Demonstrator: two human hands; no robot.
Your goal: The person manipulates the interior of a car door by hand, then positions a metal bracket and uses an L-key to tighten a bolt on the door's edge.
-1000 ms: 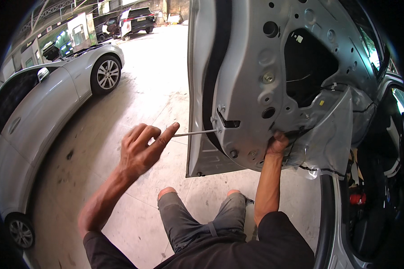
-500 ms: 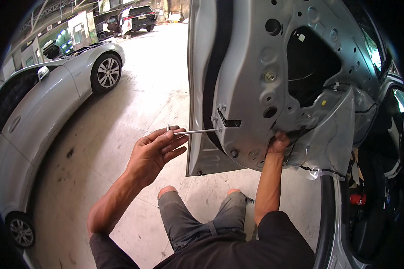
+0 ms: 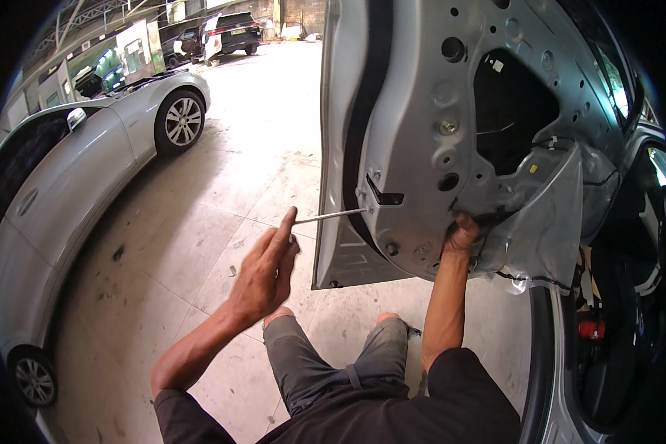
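A slim metal rod tool (image 3: 333,215) runs nearly level into a bolt at the edge of the grey car door (image 3: 414,148), beside the dark latch slot (image 3: 385,194). My left hand (image 3: 263,274) is at the tool's outer end, index finger stretched up against it and the other fingers partly bent; no grip wraps around the tool. My right hand (image 3: 461,235) is at the lower part of the bare door panel, thumb side showing. Its fingers are hidden at the panel, so what they hold cannot be seen. Clear plastic sheeting (image 3: 544,229) hangs just right of it.
Beyond the door's right side is the car's sill (image 3: 544,370) and dark interior. A silver car (image 3: 89,155) stands along the left on the tiled floor (image 3: 177,251). Farther back is a dark vehicle (image 3: 233,33). My knees are below the door.
My left hand has gone from pinching the tool's end to touching it with a stretched index finger, back of the hand turned up. My right hand stays at the panel; the view has shifted slightly.
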